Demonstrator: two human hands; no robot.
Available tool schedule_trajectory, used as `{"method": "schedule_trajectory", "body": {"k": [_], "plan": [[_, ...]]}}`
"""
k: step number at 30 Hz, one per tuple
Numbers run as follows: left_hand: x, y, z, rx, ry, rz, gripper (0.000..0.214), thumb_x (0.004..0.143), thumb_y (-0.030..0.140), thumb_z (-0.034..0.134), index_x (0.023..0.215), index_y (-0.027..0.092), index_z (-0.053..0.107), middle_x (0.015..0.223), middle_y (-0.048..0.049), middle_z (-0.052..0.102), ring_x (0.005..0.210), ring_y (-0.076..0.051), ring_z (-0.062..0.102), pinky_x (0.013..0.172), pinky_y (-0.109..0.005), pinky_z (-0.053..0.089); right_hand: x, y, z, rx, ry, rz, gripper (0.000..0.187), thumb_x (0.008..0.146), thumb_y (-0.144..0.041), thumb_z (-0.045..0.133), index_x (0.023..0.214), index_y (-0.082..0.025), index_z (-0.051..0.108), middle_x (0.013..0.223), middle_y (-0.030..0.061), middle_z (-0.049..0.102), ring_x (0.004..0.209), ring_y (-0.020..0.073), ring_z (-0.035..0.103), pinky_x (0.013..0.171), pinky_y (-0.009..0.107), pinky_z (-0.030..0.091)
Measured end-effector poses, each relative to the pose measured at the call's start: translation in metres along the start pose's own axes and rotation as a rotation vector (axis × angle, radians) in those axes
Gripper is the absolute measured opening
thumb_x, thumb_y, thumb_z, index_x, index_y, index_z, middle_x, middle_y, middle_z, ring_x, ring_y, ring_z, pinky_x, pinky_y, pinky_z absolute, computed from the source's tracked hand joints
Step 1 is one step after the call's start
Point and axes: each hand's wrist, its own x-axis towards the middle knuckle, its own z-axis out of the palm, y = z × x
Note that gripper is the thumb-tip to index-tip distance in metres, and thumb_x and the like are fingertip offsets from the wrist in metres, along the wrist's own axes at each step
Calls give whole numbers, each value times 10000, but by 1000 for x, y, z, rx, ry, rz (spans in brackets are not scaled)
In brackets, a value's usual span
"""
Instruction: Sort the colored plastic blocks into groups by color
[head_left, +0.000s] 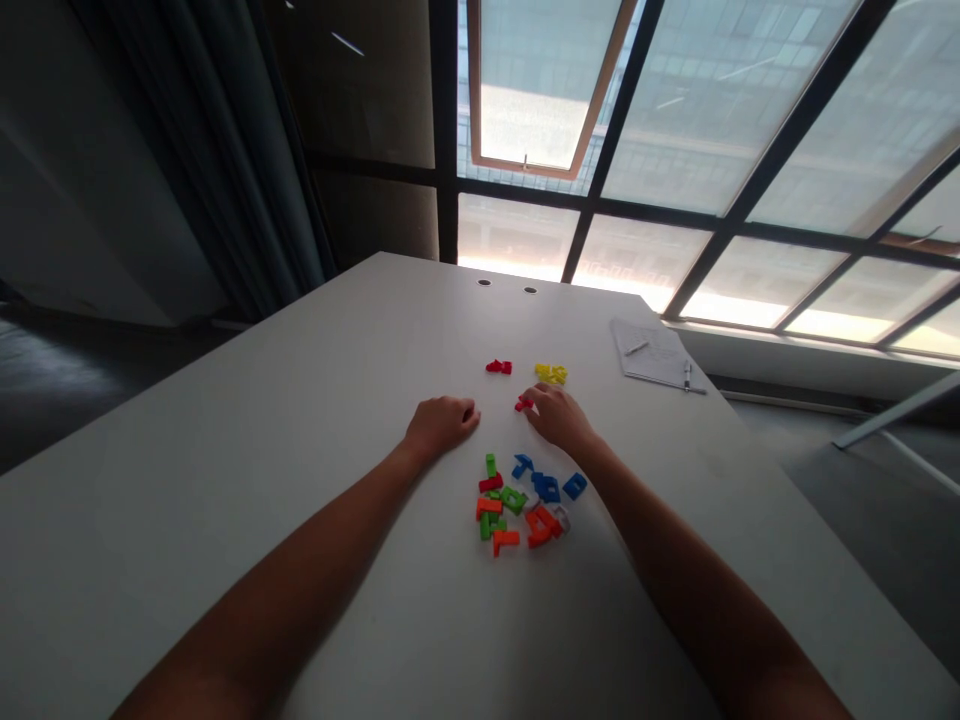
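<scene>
Holding: your right hand (pixel 555 418) curves down over a small red piece (pixel 523 404), with the fingertips on it or just behind it. From this view, you cannot tell whether the piece is pinched or only touched.

Other hand: your left hand (pixel 442 425) lies on the table, loosely curled with the fingers folded in, and it holds nothing.

Red piece: it sits at the tips of your right hand, on the side facing your left hand, and it is flat on the table as far as you can see.

Nearby pieces: a second red piece (pixel 499 367) lies farther out, beyond the space between your hands. A small heap of yellow pieces (pixel 551 374) lies just past your right hand, not touching it.

Main pile: a loose pile of plastic pieces (pixel 521 500) in green, blue, orange and red lies closer to you, between your forearms (pixel 300 580). It sits just below your hands, and neither hand touches it.

Table: the white table (pixel 187 420) has two small round holes (pixel 484 282) near its far edge.

Right side: a sheet of paper (pixel 652 352) lies near the far right edge, with a pen (pixel 687 376) along its side.

Beyond: a large window (pixel 712 120) with dark frames fills the view past the table.
</scene>
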Motion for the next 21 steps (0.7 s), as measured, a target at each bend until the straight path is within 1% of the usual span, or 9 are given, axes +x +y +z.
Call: {"method": "schedule_trajectory", "body": {"k": [4, 8, 12, 16, 19, 21], "plan": [[0, 0, 0, 10, -3, -2, 402, 1003, 500, 452, 928, 255, 762, 909, -91, 781, 836, -261, 718, 702, -324, 429, 1, 2, 6, -5, -26, -54, 302, 1028, -217, 569, 1265, -165, 749, 1325, 137, 709, 1208, 268, 644, 1072, 348, 468], [0, 1, 0, 24, -3, -1, 410, 1003, 503, 445, 933, 258, 766, 909, -91, 782, 828, -264, 717, 689, -330, 427, 0, -2, 8, 12, -58, -125, 392, 1027, -251, 578, 1394, -175, 693, 1460, 132, 650, 1277, 276, 616, 1154, 387, 434], [0, 2, -1, 21, 8, 6, 410, 1007, 499, 442, 928, 259, 766, 897, -87, 783, 813, -263, 718, 675, -333, 421, 4, -11, 11, -19, -101, -127, 479, 1036, -254, 535, 1507, -201, 605, 1587, 125, 550, 1346, 305, 573, 1159, 431, 440], [0, 2, -1, 15, 6, 7, 412, 1013, 503, 447, 928, 261, 769, 898, -89, 785, 817, -263, 722, 690, -332, 432, 20, -17, 16, -58, -138, -118, 568, 1034, -255, 493, 1601, -219, 491, 1698, 106, 418, 1393, 356, 532, 1126, 498, 470], [0, 1, 0, 14, 5, 2, 409, 1012, 501, 452, 924, 261, 771, 901, -92, 784, 831, -264, 725, 704, -330, 439, 37, -16, 17, -80, -176, -124, 584, 1026, -253, 488, 1609, -219, 477, 1722, 94, 379, 1377, 371, 548, 1116, 512, 479], [0, 1, 0, 10, 5, 5, 407, 1012, 499, 452, 918, 261, 769, 901, -93, 783, 829, -266, 726, 704, -332, 439, 46, -13, 17, -84, -200, -125, 586, 1026, -264, 501, 1608, -210, 479, 1723, 104, 374, 1378, 375, 554, 1122, 508, 475]]}}
